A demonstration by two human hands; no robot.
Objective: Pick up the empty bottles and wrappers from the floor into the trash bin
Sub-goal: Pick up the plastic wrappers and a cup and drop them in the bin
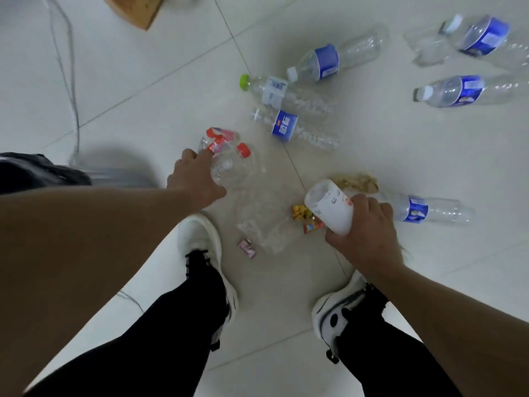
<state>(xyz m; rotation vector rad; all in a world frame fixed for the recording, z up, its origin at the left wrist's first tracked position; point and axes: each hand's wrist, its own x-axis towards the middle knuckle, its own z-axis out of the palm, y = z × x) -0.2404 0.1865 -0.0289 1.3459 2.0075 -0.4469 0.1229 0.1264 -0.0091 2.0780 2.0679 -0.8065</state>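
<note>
Gripping a white bottle [329,209] marked "VB", right hand [365,233]

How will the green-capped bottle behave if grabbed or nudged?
The green-capped bottle looks clear and empty, so probably very light. It lies on its side on smooth floor tile, so a nudge likely rolls it. Thin ribbed walls may dent under a firm squeeze.

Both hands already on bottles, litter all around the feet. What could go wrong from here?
1. The left hand grips the red-capped clear bottle by its crumpled body; it might slip.
2. The clear plastic wrapper lies beside the left shoe, so a step could slide on it.
3. The trash bin isn't clearly visible, so the drop could miss.
</note>
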